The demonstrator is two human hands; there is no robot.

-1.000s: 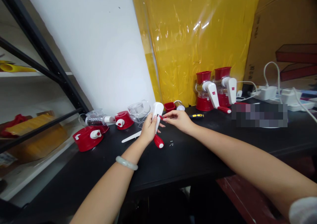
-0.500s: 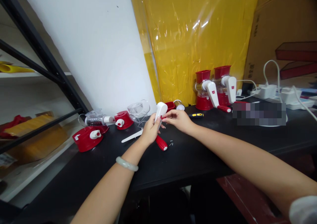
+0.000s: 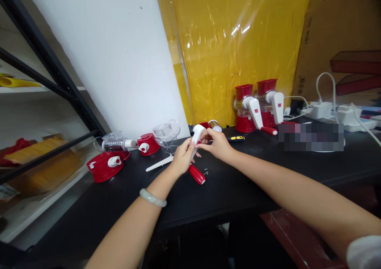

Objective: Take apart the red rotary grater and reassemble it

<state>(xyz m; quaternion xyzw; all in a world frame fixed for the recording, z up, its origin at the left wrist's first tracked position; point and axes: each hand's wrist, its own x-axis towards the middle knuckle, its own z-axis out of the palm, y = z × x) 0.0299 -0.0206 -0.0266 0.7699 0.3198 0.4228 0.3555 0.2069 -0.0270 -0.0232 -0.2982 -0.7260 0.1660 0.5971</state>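
Note:
A white crank handle (image 3: 197,133) with a red grip (image 3: 197,174) is tilted above the dark table, its grip pointing down toward me. Wrapped round the crank's arm is my left hand (image 3: 182,156), closed. My right hand (image 3: 219,144) is closed at the crank's right side, thumb and fingertips pressed against it. Near the right thumb tip shows a small red piece (image 3: 199,142), partly hidden by the fingers. Just right of the grip lie tiny metal pins or screws (image 3: 205,171). A white flat strip (image 3: 159,164) lies left of my left hand.
Red bases (image 3: 104,167), a drum grater (image 3: 114,145) and a clear housing (image 3: 166,131) stand left. Behind my hands lies a drum (image 3: 215,125); a yellow-black screwdriver (image 3: 236,138) lies right. Two assembled rotary graters (image 3: 244,106) stand farther back, near white plugs (image 3: 321,109).
The crank handle has shifted slightly right and down in my left hand. My right fingers have moved from pinching the small red piece to pressing along the crank's side.

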